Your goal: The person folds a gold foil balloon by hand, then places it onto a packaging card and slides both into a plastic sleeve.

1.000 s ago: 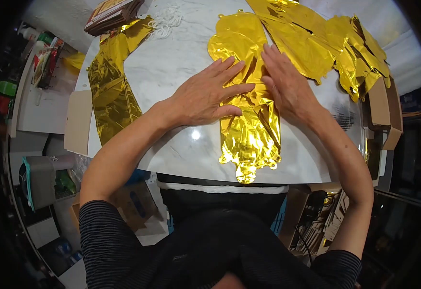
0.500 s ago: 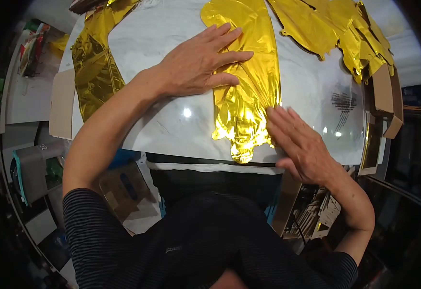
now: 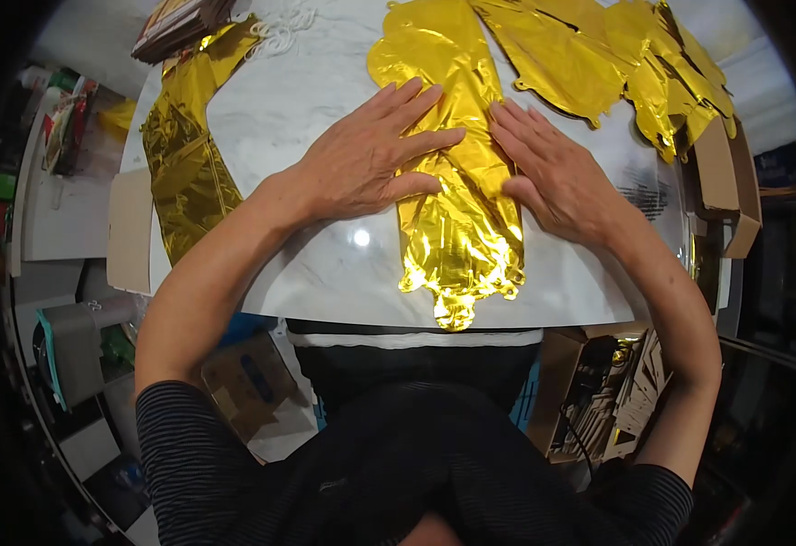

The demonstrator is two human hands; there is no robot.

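Left hand [image 3: 375,150] and right hand [image 3: 553,173] lie open along a crinkled gold foil piece [image 3: 477,168]

From my distant seat I have the left hand palm down and spread wide, fingers and thumb lying across the foil's left side. The right hand is opened out too, fingers close together and slanting inward, their tips at the foil's right edge, thumb a little apart. Neither is closed around anything; how hard they press I cannot tell. I judge that the left is spread to keep the thin foil from sliding, while the right braces the opposite edge.

The foil lies flat on the table [image 3: 325,273], between the hands. Its long axis runs away from the body, the far end leaning slightly to the left hand's side. A narrow tab [image 3: 455,314] points back toward the body, at the table's near edge; broad rounded lobes lie past the left fingertips.

Beyond the right fingertips I see more foil pieces [image 3: 566,68], and outside the right forearm a cardboard box [image 3: 715,177]. Outside the left forearm lies a foil strip [image 3: 193,173]; farther past it are white string [image 3: 280,35] and a brown stack [image 3: 180,27], probably kept there within reach
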